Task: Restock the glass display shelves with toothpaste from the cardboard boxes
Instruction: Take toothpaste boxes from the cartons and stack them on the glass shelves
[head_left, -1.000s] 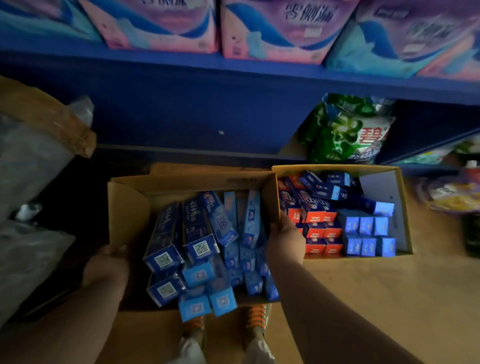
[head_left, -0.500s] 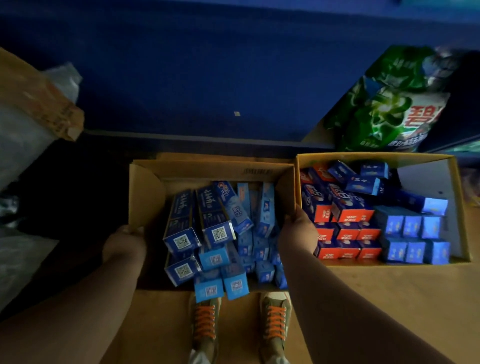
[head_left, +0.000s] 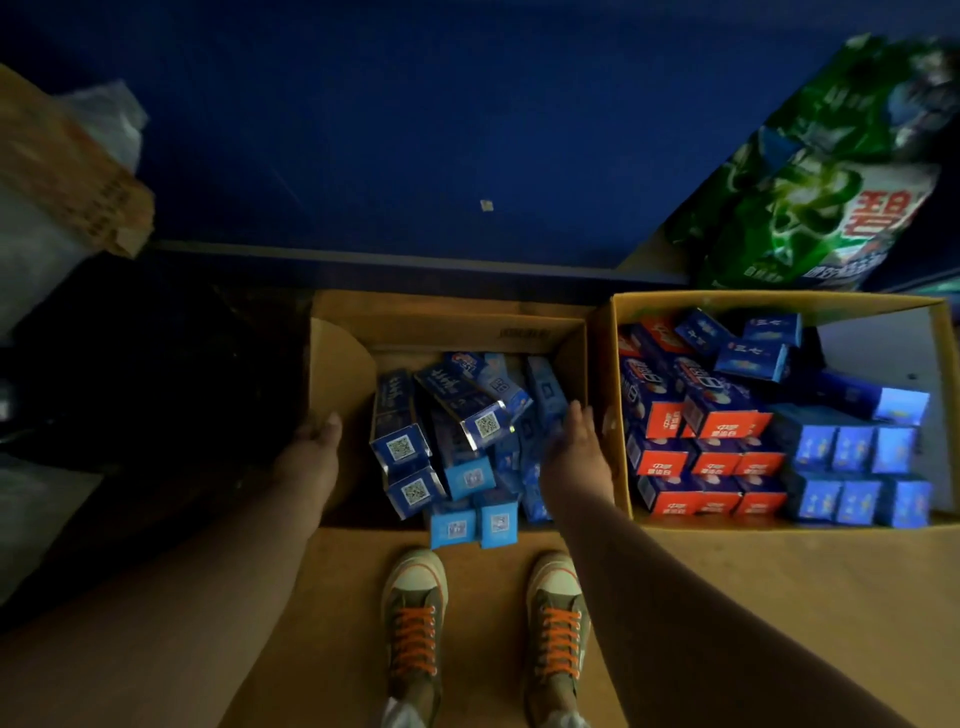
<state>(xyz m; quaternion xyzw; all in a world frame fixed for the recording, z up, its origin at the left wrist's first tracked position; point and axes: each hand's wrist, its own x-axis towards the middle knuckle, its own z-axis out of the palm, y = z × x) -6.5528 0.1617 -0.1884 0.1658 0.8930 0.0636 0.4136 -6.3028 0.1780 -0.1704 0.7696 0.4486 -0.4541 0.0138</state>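
Two open cardboard boxes stand on the floor in front of my feet. The left box (head_left: 524, 328) holds a loose pile of blue toothpaste cartons (head_left: 457, 441), some with QR codes on their ends. The right box (head_left: 618, 374) holds stacked red-and-blue and blue toothpaste cartons (head_left: 727, 441). My left hand (head_left: 311, 449) lies along the outside of the left box's left wall, thumb forward, fingers partly hidden. My right hand (head_left: 576, 447) hovers over the left box's right edge with fingers stretched out and blurred, holding nothing.
A dark blue shelf base (head_left: 415, 130) rises behind the boxes. A green detergent bag (head_left: 821, 187) leans at the back right. Plastic-wrapped goods with a brown cardboard piece (head_left: 78, 176) fill the left. My shoes with orange laces (head_left: 415, 613) stand on the brown floor.
The camera has tilted further down. Both hands have let go of the left box's walls; the right hand has lifted off the edge and opened.
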